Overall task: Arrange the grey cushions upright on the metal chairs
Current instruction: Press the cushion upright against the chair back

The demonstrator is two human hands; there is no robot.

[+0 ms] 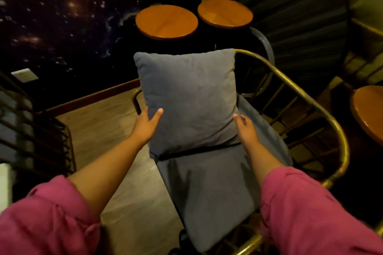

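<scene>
A square grey cushion (189, 97) stands upright at the back of a gold metal chair (323, 109), its lower edge resting on the grey seat pad (209, 194). My left hand (146, 125) grips the cushion's lower left edge, thumb on the front face. On the other side, my right hand (245, 129) presses the lower right edge with its fingers behind the fabric. Pink sleeves cover both my upper arms.
Two round wooden tabletops (166, 21) (225, 13) stand behind the chair. A third round tabletop (369, 112) is at the right edge. A dark wire chair (45, 136) stands at the left. Wooden floor (99, 128) lies between the chairs, under a starry dark wall (62, 16).
</scene>
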